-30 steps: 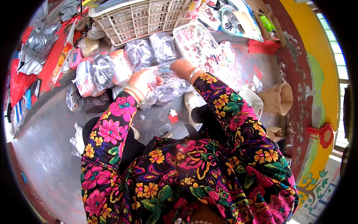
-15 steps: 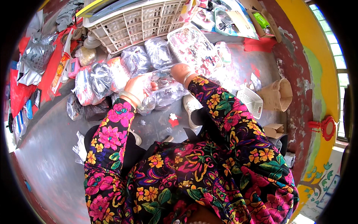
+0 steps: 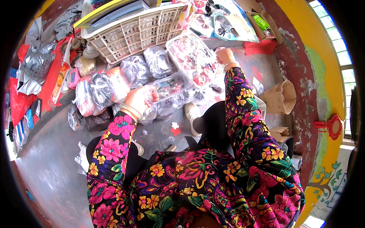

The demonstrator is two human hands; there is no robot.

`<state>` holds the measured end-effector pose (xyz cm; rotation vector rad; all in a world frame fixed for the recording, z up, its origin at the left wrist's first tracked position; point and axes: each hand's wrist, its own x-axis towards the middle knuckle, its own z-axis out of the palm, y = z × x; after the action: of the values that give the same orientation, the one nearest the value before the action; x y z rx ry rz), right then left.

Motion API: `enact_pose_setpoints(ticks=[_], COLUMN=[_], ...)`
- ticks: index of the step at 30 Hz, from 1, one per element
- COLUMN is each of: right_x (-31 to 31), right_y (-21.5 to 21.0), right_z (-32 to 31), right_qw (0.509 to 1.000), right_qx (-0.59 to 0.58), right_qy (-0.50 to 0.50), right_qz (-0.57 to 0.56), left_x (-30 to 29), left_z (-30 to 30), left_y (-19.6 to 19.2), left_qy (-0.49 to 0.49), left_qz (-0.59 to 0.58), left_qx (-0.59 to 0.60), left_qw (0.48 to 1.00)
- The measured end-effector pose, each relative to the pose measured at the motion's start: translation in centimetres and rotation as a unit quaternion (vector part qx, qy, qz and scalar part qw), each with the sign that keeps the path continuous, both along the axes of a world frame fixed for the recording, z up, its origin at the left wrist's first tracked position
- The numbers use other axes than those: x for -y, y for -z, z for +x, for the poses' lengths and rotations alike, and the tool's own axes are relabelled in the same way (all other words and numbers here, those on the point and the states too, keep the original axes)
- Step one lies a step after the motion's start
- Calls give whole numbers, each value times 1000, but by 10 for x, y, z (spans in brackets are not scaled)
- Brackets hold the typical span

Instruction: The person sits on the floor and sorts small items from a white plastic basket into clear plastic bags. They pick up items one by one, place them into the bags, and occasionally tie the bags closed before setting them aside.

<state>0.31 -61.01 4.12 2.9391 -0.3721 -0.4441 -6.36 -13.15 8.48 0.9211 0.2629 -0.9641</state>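
Observation:
My left hand [image 3: 137, 99] is closed on the near-left end of a long clear plastic container [image 3: 173, 84] with small dark and reddish pieces inside. Beneath the container lie stuffed clear plastic bags [image 3: 172, 103]. My right hand [image 3: 226, 57] is stretched out just right of a white basket [image 3: 209, 51] heaped with small red, white and dark pieces. Its fingers are curled, and what they hold is hidden. Left of my left hand, knotted clear bags with dark [image 3: 102, 86] and reddish-white [image 3: 86, 97] contents sit in a cluster. Two more dark-filled bags [image 3: 135, 71] stand beyond the container.
A large cream plastic crate [image 3: 133, 40] stands at the far side. An open cardboard box [image 3: 279, 97] and a small white basket [image 3: 261, 106] are on the right. A pink item [image 3: 74, 78] and silvery packages [image 3: 37, 62] lie on the left. My shoe [image 3: 193, 119] is below the bags.
My right hand has moved from beside the left hand to the right, past the white basket. The clear container is now uncovered, with my left hand still holding its near end.

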Motion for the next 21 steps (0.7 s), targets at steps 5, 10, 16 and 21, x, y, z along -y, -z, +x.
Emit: enact_pose_setpoints(ticks=[5,10,16,21], right_x=[-34,-114,-116,-119], right_y=[40,-1,3,6], right_z=[2,5,16,24], right_qw=[943,952,969,979], right_qx=[115,226,166,147], right_qy=[187,119,90,77], right_qz=[250,171,157,118], left_x=[-11,-14,-11,-12], left_z=[4,2,1,2], left_y=[1,2,1,3], left_qy=[-10,-58,-57,-54], left_qz=[34,8,1,14], left_qx=[-2,-5,-5,1], left_qw=[999,998,998,998])
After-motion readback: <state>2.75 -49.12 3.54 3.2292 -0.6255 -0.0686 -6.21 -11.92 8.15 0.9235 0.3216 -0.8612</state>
